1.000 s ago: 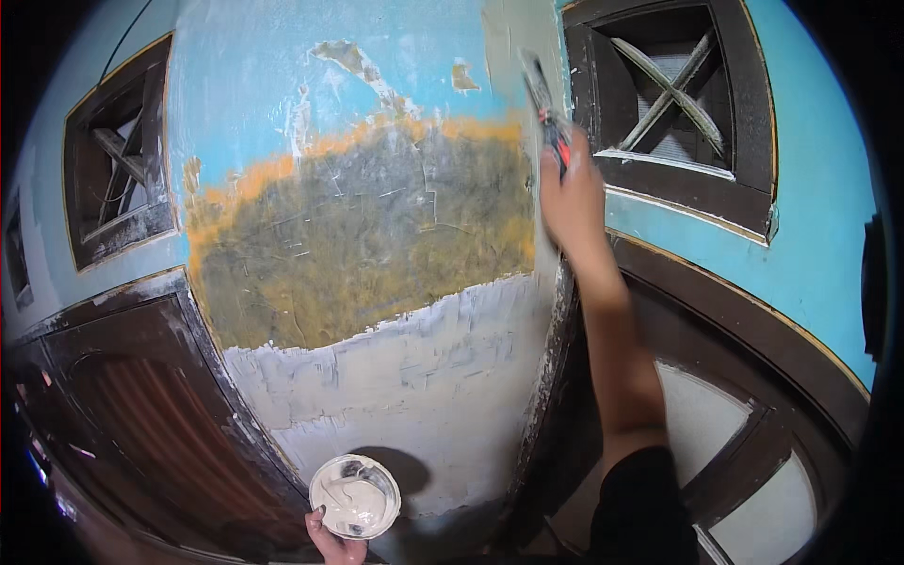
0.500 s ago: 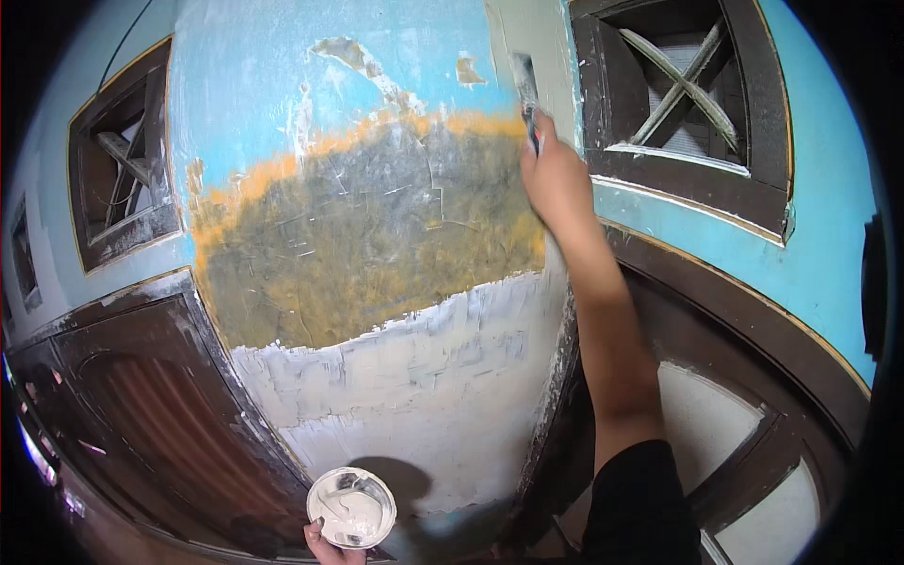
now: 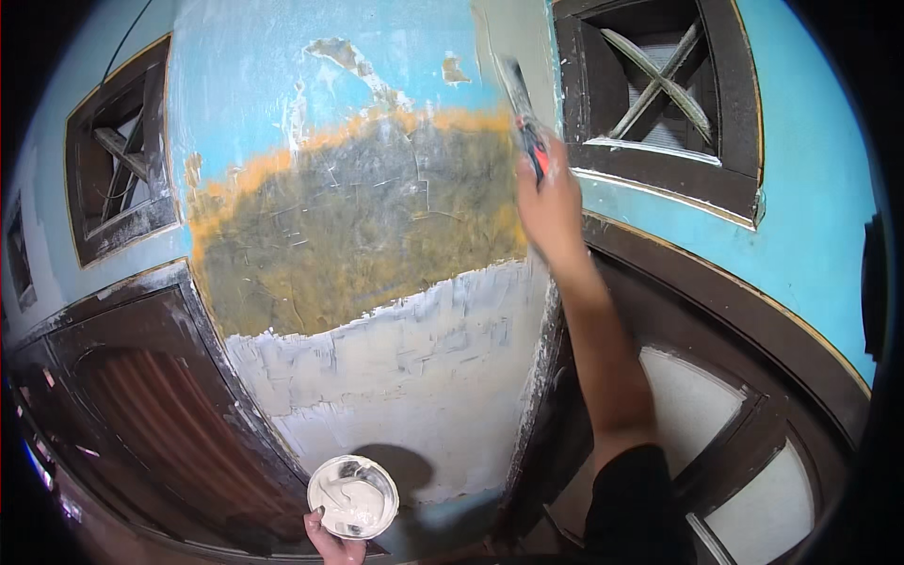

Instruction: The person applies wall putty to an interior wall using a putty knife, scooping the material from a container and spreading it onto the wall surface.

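My right hand (image 3: 552, 202) is raised high and closed round the handle of a putty knife (image 3: 520, 102), which has a red and dark handle and a metal blade. The blade lies against the wall's right strip, over fresh beige filler (image 3: 529, 38). Low in the view, my left hand (image 3: 335, 543) grips a round white tub (image 3: 314, 490) at its rim, with the thumb on the edge. Creamy filler (image 3: 353, 499) lies in the tub. Between my hands, the wall (image 3: 367, 217) has a bare grey-brown patch, orange edges, blue paint above and whitish filler below.
A dark-framed vent window (image 3: 659, 85) with crossed bars is at upper right, another vent window (image 3: 122, 151) at left. A brown door (image 3: 155, 405) stands at lower left, and a dark door with pale panels (image 3: 697, 405) at lower right. A cable (image 3: 124, 49) hangs at upper left.
My right hand and the putty knife have moved slightly down along the wall's right strip, and the knife's red handle shows more. The view has shifted a little; my left hand still holds the tub.
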A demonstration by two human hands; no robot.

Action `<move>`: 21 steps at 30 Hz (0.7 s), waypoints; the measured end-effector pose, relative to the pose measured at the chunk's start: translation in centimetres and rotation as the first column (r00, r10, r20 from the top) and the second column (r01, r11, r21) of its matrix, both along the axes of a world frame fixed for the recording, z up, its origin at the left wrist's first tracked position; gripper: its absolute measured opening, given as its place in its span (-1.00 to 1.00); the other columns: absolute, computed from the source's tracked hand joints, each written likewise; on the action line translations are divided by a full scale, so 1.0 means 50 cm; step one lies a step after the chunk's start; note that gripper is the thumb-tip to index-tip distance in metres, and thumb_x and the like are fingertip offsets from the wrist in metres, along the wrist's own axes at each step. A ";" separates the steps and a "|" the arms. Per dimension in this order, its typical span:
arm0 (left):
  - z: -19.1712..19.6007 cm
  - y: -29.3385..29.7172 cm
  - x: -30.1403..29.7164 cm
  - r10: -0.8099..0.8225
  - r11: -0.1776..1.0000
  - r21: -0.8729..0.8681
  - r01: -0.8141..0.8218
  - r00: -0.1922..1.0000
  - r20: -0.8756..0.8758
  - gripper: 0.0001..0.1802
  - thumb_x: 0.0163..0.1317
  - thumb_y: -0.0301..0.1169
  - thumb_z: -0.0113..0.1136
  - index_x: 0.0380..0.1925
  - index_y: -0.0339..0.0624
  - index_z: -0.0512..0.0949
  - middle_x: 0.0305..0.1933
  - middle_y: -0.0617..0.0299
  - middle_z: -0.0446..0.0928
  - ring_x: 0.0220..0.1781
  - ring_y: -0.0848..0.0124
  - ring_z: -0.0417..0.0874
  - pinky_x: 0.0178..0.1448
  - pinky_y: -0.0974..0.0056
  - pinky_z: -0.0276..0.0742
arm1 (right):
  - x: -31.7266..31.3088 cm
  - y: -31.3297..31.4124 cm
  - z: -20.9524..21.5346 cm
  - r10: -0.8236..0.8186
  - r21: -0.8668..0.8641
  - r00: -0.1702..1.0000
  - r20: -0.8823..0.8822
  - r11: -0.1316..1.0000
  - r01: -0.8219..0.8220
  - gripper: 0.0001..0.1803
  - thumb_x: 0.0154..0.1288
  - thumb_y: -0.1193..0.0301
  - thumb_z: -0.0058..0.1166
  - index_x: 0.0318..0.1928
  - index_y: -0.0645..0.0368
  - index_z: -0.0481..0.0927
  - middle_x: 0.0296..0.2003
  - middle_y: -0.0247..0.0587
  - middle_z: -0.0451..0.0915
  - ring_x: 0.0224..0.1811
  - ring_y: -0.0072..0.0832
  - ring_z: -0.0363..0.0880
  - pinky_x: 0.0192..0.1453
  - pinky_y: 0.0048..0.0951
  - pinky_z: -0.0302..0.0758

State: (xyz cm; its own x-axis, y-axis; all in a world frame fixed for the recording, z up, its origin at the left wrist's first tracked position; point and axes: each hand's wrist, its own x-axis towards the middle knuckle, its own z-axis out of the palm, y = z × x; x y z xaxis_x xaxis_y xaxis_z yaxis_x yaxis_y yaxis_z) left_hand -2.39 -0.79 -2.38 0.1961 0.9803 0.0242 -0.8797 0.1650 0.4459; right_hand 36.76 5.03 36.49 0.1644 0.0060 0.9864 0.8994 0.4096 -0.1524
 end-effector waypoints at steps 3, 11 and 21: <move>-0.010 -0.010 -0.001 -0.021 1.000 -0.002 0.021 1.000 -0.007 -0.23 0.05 -0.09 0.06 0.30 -0.19 0.38 0.25 0.03 0.49 0.24 0.04 0.53 0.33 -0.10 0.46 | 0.012 0.014 0.131 -0.183 -0.009 0.983 0.021 0.983 0.183 -0.56 0.37 0.33 0.03 0.21 0.15 0.41 -0.12 0.27 0.60 -0.08 0.23 0.58 -0.01 0.05 0.50; -0.007 -0.058 -0.032 0.110 0.973 -0.194 -0.127 0.989 -0.096 -0.22 0.10 -0.17 0.15 0.36 -0.21 0.29 0.36 -0.01 0.39 0.38 -0.02 0.39 0.42 -0.16 0.36 | 0.003 0.030 -0.086 -0.095 -0.086 0.995 -0.006 0.992 0.094 -0.54 0.36 0.32 0.05 0.26 0.02 0.45 -0.14 0.19 0.62 -0.08 0.11 0.61 -0.03 -0.04 0.54; -0.048 -0.059 -0.041 0.760 0.587 0.804 -0.093 0.407 -0.507 -0.32 0.23 -0.35 0.10 0.31 -0.19 0.07 0.30 -0.09 0.33 0.26 0.15 0.47 0.34 0.04 0.43 | 0.044 0.001 0.124 -0.247 -0.030 0.969 -0.008 0.969 0.247 -0.56 0.36 0.30 0.01 0.23 0.07 0.45 -0.16 0.18 0.65 -0.09 0.15 0.62 -0.03 0.03 0.53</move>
